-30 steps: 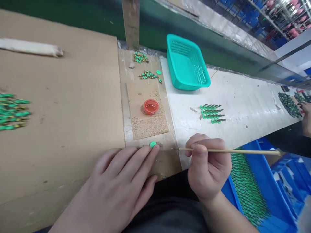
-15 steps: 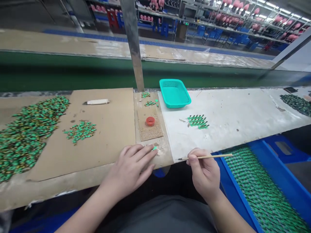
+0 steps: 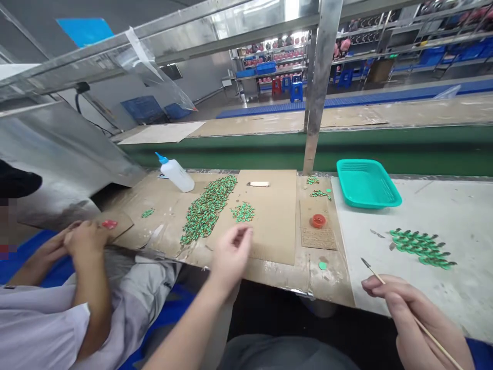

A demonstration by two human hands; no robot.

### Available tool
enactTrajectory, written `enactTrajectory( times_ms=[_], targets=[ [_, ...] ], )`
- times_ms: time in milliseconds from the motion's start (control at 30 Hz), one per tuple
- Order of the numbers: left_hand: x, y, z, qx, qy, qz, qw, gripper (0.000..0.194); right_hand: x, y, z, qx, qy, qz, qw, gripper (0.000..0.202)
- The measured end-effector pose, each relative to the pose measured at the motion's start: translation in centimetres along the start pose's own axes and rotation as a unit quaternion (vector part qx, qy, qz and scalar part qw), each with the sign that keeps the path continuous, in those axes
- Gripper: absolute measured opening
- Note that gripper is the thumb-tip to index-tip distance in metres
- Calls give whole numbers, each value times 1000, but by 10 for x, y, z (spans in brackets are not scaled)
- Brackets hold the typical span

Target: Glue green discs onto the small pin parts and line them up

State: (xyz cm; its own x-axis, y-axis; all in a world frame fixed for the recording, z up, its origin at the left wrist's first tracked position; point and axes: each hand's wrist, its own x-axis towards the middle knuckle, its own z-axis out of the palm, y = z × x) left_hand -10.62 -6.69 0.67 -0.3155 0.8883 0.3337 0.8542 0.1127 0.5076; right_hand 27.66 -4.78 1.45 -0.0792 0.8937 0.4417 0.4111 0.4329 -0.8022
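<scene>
My left hand (image 3: 230, 257) hovers over the front of the brown cardboard sheet (image 3: 275, 221), just in front of a small pile of green and gold pieces (image 3: 243, 211). Its fingers are curled in, thumb and fingertips close together; whatever they hold, if anything, is hidden. My right hand (image 3: 418, 311) grips a thin paintbrush (image 3: 379, 277) with a dark tip, pointing up and left over the white sheet (image 3: 358, 241). Beyond that hand, rows of green pieces (image 3: 421, 247) lie on the white sheet. A small red cup (image 3: 318, 221) sits on a brown board between my hands.
A large heap of green pieces (image 3: 208, 210) and a white squeeze bottle (image 3: 177, 175) with a blue nozzle lie left. A turquoise basket (image 3: 367, 203) stands behind the white sheet, near a metal post (image 3: 318, 92). A white-handled knife (image 3: 259, 184) lies on the cardboard. A co-worker (image 3: 88, 288) sits at left.
The view has swung left, bringing the co-worker and bottle into sight. My left hand has left the green spot at the table's front and moved left to the small pile. The paintbrush stays in my right hand.
</scene>
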Motion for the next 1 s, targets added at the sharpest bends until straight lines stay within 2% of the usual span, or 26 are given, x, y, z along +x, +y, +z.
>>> enactTrajectory(
  times_ms=[67, 167, 267, 367, 500, 667, 733, 833, 933, 1000],
  targets=[
    [33, -34, -32, 52, -13, -67, 996, 38, -3, 8, 1, 22, -22, 19, 999, 35],
    [84, -71, -65, 117, -88, -109, 983, 41, -9, 17, 6, 61, -54, 60, 995, 36],
    [116, -82, -70, 160, -161, -114, 967, 41, -10, 20, 12, 60, -92, 83, 991, 40],
    [130, -79, -62, 185, -198, -125, 954, 43, -10, 20, 13, 47, -105, 84, 990, 42],
    [136, -76, -59, 177, -211, -134, 952, 44, -12, 23, 10, 41, -106, 76, 991, 41],
    [130, -73, -65, 82, -186, -126, 971, 42, -11, 24, 8, 37, -105, 79, 991, 42],
    [119, -62, -62, 16, -173, -117, 978, 41, -8, 19, 11, 43, -99, 80, 991, 41],
    [95, -34, -49, -93, -171, -95, 976, 50, 1, 6, 21, 59, -85, 66, 992, 40],
    [78, -10, -36, -158, -173, -89, 968, 59, 14, -10, 32, 69, -96, 11, 993, 36],
    [78, -6, -33, -165, -162, -99, 968, 60, 21, -18, 37, 70, -109, -30, 991, 33]
  ],
)
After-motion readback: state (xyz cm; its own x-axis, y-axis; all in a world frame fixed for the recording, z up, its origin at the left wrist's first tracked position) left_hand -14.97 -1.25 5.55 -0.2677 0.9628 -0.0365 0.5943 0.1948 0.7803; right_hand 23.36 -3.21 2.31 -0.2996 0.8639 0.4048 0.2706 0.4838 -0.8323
